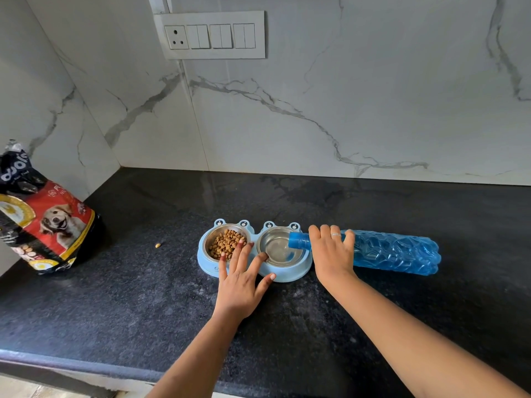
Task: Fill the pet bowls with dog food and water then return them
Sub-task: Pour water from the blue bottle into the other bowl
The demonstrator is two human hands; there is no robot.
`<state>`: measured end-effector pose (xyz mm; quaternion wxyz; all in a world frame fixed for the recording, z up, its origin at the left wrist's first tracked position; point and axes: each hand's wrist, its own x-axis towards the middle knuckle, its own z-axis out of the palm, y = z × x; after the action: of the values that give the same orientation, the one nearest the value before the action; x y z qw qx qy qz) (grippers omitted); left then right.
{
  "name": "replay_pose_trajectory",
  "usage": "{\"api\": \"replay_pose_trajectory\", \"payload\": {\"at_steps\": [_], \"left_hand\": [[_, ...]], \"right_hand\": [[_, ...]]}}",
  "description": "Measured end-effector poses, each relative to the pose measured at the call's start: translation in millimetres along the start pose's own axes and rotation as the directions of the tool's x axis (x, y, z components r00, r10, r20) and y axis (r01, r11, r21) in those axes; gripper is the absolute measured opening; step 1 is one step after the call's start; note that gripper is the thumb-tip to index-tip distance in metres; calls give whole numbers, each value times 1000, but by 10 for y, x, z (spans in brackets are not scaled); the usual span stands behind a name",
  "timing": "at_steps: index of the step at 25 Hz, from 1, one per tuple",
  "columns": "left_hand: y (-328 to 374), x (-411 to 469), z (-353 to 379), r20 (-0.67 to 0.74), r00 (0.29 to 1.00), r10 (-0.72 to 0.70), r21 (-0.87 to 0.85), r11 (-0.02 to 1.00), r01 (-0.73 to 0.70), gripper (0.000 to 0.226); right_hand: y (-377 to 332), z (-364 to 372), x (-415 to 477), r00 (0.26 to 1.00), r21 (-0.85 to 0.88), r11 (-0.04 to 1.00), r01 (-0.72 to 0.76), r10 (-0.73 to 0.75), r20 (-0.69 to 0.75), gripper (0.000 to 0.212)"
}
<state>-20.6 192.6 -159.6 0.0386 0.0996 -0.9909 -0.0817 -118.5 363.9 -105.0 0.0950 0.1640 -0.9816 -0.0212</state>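
Your right hand [333, 254] — the one just right of the blue double bowl [287, 278] — wears a thin silver ring [335, 234] on one finger. Your left hand [241, 280], at the bowl's near rim, has nails tinted dark red — both forearms are bare.

On desk [115, 297], centre: double pet feeder [209, 269], kibble [227, 242] in left bowl [207, 242], right bowl [273, 246] beside it. Right of feeder lies water bottle [396, 254], neck over right bowl. Far left, dog food bag [43, 219] against side wall; stray kibble piece [157, 245] between bag and feeder. Behind, on wall, switch panel [211, 34].
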Motion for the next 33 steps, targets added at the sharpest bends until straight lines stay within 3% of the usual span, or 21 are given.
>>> {"api": "replay_pose_trajectory", "payload": {"at_steps": [6, 11, 18, 21, 26, 30, 33], "left_hand": [[10, -15, 16, -18, 1000, -7, 2, 1000, 7, 71], [238, 74, -75, -161, 980, -119, -271, 960, 72, 101], [627, 731, -543, -290, 925, -245, -524, 850, 61, 74], [775, 999, -740, -316, 919, -236, -618, 786, -11, 67], [963, 1494, -1070, -326, 938, -119, -637, 761, -125, 44], [1033, 1851, -1238, -291, 955, -52, -568, 813, -129, 61], [1053, 2016, -1226, -196, 975, -101, -623, 781, -45, 71]], "right_hand": [[21, 2, 15, 1000, 20, 1000, 12, -13, 12, 43], [39, -59, 92, 999, 39, 999, 29, -30, 35, 42], [82, -530, 498, 999, 198, 979, -47, 51, -11, 57], [115, -782, 775, 997, 258, 963, -77, 81, -3, 61], [275, -1031, 1310, 983, 514, 853, -91, 159, -89, 60], [342, -1024, 1813, 976, 720, 691, -67, 194, -95, 64], [318, -892, 2091, 975, 768, 637, -67, 204, -85, 68]]}}
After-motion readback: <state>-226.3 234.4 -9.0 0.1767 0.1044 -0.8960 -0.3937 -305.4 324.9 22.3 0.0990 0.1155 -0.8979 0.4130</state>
